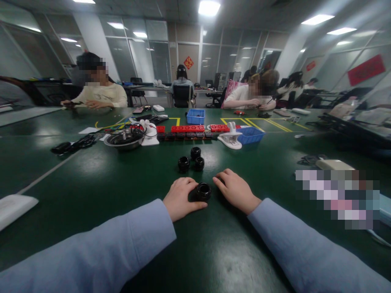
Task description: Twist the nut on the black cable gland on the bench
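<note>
A black, glossy, hollow round part (203,191) stands on the green table (195,252) in front of me. My left hand (182,197) is curled around its left side, thumb in front and fingers behind. To the right of that part, my right hand (234,188) rests on the table with bent fingers apart and nothing visible in them. Just beyond my hands sit three similar black round parts: one at the left (183,163), one at the right (199,163) and one behind (196,153).
Farther back are a metal bowl (124,140) of black items, white stands (230,136), a row of red pieces (187,128) and blue baskets (196,116). A blurred-out object (339,199) lies at right, a white object (15,207) at left. Several people sit beyond.
</note>
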A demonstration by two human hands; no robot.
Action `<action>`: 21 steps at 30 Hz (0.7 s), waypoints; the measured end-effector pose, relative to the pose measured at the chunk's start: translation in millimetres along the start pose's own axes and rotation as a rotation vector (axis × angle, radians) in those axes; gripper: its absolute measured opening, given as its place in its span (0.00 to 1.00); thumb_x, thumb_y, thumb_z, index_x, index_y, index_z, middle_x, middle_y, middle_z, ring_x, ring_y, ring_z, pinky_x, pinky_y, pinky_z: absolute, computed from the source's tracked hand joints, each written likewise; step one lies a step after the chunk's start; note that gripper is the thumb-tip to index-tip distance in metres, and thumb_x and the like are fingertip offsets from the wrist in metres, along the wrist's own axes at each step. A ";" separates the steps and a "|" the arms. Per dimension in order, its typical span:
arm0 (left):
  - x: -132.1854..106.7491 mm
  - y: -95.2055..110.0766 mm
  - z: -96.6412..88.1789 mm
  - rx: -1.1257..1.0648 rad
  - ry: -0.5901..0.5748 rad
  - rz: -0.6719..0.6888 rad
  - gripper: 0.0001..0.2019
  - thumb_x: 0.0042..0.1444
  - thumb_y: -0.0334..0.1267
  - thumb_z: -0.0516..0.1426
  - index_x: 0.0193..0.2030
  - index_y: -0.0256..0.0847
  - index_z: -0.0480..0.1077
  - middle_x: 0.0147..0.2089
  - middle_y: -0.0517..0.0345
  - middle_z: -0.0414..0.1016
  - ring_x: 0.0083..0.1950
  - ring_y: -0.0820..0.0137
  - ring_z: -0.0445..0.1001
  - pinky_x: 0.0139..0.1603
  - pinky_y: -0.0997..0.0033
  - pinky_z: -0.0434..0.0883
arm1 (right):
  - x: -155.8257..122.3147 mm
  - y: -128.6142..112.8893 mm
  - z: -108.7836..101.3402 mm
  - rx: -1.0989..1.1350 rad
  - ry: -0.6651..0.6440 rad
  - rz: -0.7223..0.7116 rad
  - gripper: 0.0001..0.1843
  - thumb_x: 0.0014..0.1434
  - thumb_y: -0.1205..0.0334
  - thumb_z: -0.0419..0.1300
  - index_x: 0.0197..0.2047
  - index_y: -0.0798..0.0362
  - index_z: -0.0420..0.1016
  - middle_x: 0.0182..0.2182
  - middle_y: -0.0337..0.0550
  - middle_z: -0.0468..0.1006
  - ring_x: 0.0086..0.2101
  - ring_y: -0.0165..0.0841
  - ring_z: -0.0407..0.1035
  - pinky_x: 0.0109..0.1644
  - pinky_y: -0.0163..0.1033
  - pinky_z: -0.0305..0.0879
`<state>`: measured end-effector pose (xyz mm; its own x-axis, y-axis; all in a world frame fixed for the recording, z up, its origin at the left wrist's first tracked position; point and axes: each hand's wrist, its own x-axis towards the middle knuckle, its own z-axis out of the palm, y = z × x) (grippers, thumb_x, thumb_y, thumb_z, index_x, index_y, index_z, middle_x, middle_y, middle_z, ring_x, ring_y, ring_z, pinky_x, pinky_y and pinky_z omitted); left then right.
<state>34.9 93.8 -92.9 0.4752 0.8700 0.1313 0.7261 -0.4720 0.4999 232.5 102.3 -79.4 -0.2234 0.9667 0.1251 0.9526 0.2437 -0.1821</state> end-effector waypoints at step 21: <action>-3.4 -2.7 -2.2 -0.084 0.069 -0.084 0.36 0.42 0.48 0.64 0.57 0.39 0.57 0.55 0.49 0.62 0.57 0.58 0.61 0.58 0.53 0.60 | -1.3 0.8 -1.5 0.017 -0.001 -0.011 0.16 0.66 0.55 0.49 0.43 0.55 0.73 0.38 0.48 0.67 0.39 0.35 0.65 0.43 0.36 0.61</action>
<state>30.2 92.4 -92.8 0.3770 0.9152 0.1424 0.7166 -0.3856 0.5812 233.8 101.1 -78.3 -0.2344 0.9638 0.1267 0.9464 0.2561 -0.1971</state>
